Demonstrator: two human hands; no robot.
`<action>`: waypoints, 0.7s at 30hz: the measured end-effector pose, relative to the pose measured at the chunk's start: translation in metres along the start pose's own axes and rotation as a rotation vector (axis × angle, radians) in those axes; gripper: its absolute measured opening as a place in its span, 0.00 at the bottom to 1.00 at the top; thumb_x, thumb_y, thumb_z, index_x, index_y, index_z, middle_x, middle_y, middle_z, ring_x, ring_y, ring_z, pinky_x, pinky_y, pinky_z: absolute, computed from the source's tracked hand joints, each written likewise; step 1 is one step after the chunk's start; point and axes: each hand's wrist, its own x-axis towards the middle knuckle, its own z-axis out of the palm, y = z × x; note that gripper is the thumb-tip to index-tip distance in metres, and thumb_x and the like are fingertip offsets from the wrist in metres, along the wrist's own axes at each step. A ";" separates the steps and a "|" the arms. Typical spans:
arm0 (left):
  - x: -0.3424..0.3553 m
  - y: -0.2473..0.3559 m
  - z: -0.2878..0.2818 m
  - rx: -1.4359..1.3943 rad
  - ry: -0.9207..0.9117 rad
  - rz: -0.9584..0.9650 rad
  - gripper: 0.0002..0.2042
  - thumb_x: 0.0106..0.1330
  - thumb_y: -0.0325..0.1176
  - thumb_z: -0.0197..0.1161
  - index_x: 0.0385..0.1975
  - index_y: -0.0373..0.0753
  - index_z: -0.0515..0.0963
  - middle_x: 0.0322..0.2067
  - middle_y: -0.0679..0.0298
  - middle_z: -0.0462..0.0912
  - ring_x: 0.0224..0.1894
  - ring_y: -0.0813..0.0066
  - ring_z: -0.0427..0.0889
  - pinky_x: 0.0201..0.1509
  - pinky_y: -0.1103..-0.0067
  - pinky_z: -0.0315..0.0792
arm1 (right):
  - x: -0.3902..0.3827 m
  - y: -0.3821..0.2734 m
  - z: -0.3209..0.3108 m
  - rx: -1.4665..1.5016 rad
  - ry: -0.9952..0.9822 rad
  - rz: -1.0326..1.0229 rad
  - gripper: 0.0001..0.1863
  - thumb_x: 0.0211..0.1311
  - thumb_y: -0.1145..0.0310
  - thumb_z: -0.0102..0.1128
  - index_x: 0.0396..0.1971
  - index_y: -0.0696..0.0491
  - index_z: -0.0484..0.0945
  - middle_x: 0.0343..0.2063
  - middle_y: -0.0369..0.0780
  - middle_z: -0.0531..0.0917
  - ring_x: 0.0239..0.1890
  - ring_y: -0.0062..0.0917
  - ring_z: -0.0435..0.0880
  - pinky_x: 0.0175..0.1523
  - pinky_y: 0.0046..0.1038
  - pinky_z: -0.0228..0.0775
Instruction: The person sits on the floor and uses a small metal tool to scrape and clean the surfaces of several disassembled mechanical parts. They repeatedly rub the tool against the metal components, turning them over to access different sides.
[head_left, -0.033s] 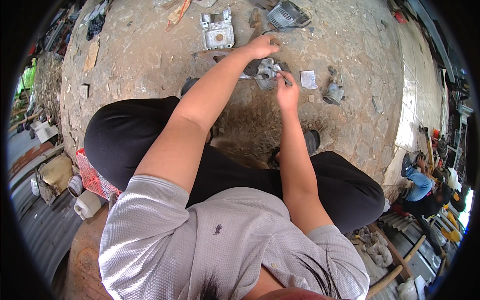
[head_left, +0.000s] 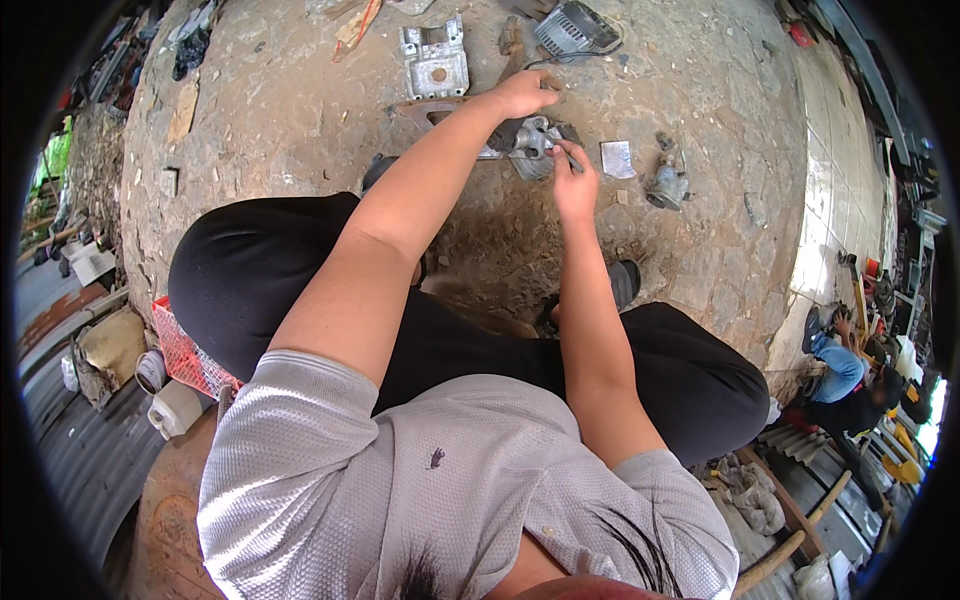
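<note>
Person sits low, grey shirt (head_left: 470, 440) nearest cam, black trousers (head_left: 250, 250) w/ knees spread wide. White jug (head_left: 176, 410) + red mesh crate (head_left: 180, 345) by L knee, off near-L corner of the floor (head_left: 300, 110). Dark shoe (head_left: 625, 285) betw. knees, closer to R one, toward floor's near edge.

R hand (head_left: 577, 182): thumb & fingertips together, pinched on a slim dark piece (head_left: 576, 166); this is right at the R side of a grey metal casting (head_left: 533, 136). Casting = betw. the two hands, about midway betw. floor's L and R edges, nearer the far edge. White paper square (head_left: 617, 159) just R of R hand; knobbly grey metal part (head_left: 667, 187) farther toward floor's R edge, lying apart.

L hand (head_left: 525, 94): beyond casting, palm down, fingers pointing R — can't tell if clamped on anything, underside hidden. Flat plate w/ opening (head_left: 428, 112) partly behind L forearm. Toward floor's far edge: silver boxy housing (head_left: 437, 78), then finned grey cover (head_left: 575, 32) to its R. Other person in blue jeans (head_left: 838, 365) way off past floor's R edge.
</note>
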 end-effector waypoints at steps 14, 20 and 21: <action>-0.001 0.004 0.002 0.009 0.003 -0.018 0.23 0.67 0.41 0.65 0.59 0.38 0.83 0.49 0.52 0.89 0.52 0.63 0.86 0.60 0.71 0.76 | -0.007 0.008 0.009 0.051 0.126 0.025 0.11 0.71 0.64 0.69 0.48 0.53 0.89 0.45 0.49 0.90 0.49 0.45 0.89 0.56 0.41 0.79; 0.003 -0.006 0.000 -0.001 0.014 0.004 0.22 0.66 0.40 0.66 0.59 0.39 0.83 0.46 0.53 0.89 0.49 0.65 0.86 0.58 0.71 0.76 | 0.009 -0.009 -0.005 -0.016 0.114 -0.176 0.15 0.73 0.62 0.68 0.55 0.51 0.88 0.47 0.49 0.90 0.53 0.44 0.88 0.59 0.40 0.77; 0.003 -0.006 0.000 -0.006 0.015 0.008 0.22 0.66 0.40 0.66 0.59 0.39 0.83 0.45 0.54 0.89 0.49 0.65 0.86 0.57 0.72 0.76 | 0.009 -0.009 -0.005 -0.021 0.066 -0.152 0.16 0.73 0.61 0.68 0.55 0.51 0.88 0.47 0.49 0.90 0.53 0.45 0.88 0.59 0.40 0.77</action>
